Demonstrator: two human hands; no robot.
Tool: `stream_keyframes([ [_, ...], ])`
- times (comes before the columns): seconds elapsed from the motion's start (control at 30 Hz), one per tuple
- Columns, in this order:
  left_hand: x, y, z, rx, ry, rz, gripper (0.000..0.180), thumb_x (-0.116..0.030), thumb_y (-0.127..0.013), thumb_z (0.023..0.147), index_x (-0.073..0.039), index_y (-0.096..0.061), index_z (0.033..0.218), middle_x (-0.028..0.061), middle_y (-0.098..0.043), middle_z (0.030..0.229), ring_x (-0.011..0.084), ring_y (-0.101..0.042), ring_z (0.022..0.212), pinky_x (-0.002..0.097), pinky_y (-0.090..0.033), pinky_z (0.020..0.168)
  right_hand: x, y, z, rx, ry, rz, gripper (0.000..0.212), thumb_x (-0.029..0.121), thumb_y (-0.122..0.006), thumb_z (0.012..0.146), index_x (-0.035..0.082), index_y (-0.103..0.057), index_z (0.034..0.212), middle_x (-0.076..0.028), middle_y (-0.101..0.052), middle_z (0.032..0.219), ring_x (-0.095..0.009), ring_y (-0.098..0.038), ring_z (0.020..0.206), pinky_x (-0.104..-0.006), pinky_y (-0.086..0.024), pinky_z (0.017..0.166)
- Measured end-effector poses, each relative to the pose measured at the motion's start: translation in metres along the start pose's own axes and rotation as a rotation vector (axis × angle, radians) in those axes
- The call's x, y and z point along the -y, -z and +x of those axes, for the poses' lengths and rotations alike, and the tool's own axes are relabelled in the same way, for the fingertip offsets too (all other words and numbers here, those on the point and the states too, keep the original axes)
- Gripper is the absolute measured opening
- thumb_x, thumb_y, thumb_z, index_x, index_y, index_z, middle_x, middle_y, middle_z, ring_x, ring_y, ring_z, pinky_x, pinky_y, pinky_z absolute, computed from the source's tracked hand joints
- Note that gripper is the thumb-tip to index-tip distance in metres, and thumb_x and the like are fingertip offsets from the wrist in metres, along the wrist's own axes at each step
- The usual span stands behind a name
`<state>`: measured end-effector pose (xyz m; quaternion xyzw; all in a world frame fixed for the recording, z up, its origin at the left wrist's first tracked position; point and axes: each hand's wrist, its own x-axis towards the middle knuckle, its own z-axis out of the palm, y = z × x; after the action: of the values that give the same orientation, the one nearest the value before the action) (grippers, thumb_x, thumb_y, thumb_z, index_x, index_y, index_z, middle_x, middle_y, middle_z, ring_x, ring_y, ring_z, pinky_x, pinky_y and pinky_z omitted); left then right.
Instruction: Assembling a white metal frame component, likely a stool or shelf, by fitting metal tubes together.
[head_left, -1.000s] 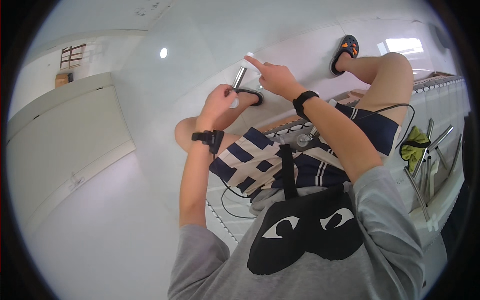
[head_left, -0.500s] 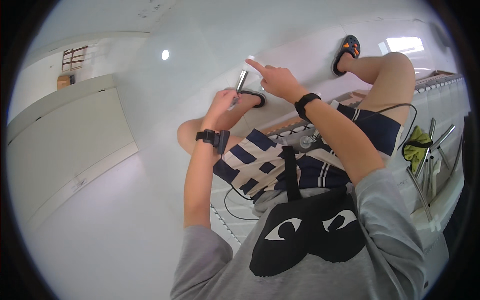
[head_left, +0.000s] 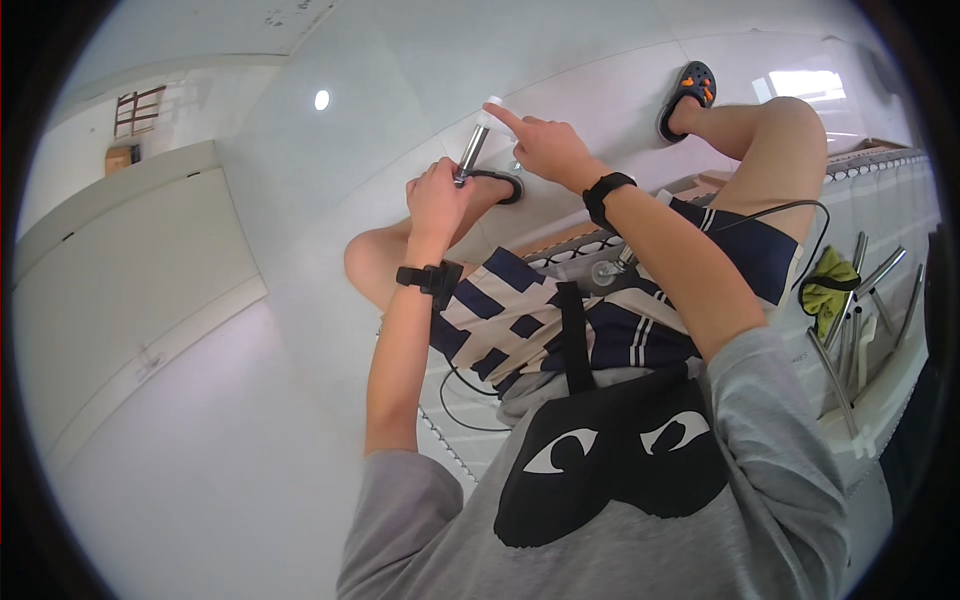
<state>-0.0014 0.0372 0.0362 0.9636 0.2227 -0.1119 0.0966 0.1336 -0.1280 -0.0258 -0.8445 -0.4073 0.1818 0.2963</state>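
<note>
My left hand [head_left: 438, 200] is closed around the lower end of a short shiny metal tube [head_left: 472, 150], holding it tilted above the floor between my legs. A white plastic fitting [head_left: 487, 120] caps its upper end. My right hand [head_left: 552, 153] grips at this fitting, the index finger stretched across it and the other fingers curled. The thumb side is mostly hidden. A small pale piece shows just under the right hand, too small to name. On my lap, by the shorts, lies a metal part with a clear round wheel [head_left: 604, 272].
To my right, several metal tubes [head_left: 880, 270] and a green-and-black cloth glove [head_left: 830, 290] lie on a white surface. A black cable [head_left: 775, 214] loops over my right thigh. A white cabinet [head_left: 130, 290] stands at the left. My feet wear dark clogs [head_left: 692, 92].
Both hands have shifted slightly up and left with the tube. My left hand has turned, its back now showing more, and its grip on the tube's lower end has changed.
</note>
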Motion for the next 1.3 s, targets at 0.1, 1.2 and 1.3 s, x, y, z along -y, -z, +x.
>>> stream_keyframes([
  [0.1,0.009,-0.003,0.009,0.128,0.105,-0.201,0.030,-0.027,-0.067,0.086,-0.002,-0.063,0.102,0.0124,-0.071,0.093,0.0287,-0.067,0.080,0.0354,-0.050,0.071,-0.004,-0.001,-0.002,-0.037,0.038,0.022,0.077,0.011,-0.056,0.084,0.033,-0.029,0.153,-0.012,-0.067,0.085,-0.032,-0.067,0.070,-0.0442,-0.054,0.062],
  [1.2,0.026,-0.027,0.015,0.333,0.288,-1.250,0.017,-0.015,-0.054,0.095,0.001,-0.059,0.097,0.0086,-0.067,0.086,0.0143,-0.064,0.078,0.0280,-0.051,0.074,-0.003,0.003,-0.001,-0.002,-0.005,0.024,0.078,0.011,-0.055,0.084,0.034,-0.027,0.153,-0.012,-0.067,0.087,-0.033,-0.067,0.071,-0.0447,-0.054,0.064],
  [1.3,0.043,-0.039,0.010,0.206,0.190,-1.000,0.014,-0.011,-0.061,0.091,-0.001,-0.057,0.099,0.0078,-0.066,0.089,0.0128,-0.063,0.079,0.0274,-0.051,0.074,0.003,0.004,0.001,0.001,0.001,0.016,0.078,0.011,-0.055,0.084,0.034,-0.027,0.153,-0.012,-0.067,0.086,-0.033,-0.067,0.071,-0.0449,-0.054,0.064],
])
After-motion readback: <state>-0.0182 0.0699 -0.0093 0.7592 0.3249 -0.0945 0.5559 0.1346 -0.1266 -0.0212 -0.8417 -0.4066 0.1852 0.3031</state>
